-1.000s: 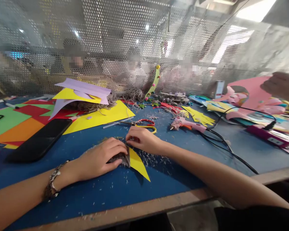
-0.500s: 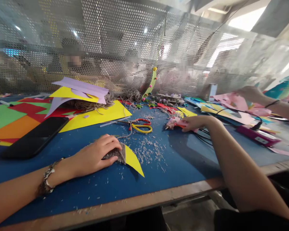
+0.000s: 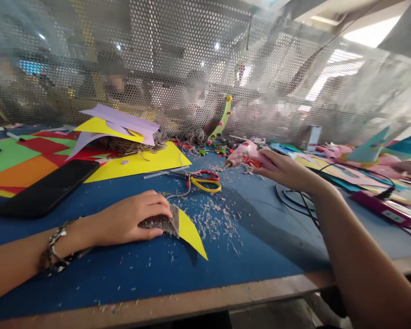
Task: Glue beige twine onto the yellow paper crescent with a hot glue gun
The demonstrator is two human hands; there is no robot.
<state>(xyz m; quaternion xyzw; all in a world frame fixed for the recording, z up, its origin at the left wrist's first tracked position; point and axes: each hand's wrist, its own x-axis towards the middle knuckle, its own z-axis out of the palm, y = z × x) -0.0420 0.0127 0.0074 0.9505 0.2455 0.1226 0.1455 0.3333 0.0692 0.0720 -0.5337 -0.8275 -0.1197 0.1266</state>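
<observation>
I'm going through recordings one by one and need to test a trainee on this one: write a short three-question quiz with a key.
1. Which of the person's hands holds the pink glue gun?
2. True or false: the scissors lie on the blue table.
3. Fill in the blank: the left hand holds a yellow-tipped piece wrapped in grey ____.

Key: 1. The right hand; 2. True; 3. Cord.

Craft workshop: coloured paper, scissors, glue gun.
</observation>
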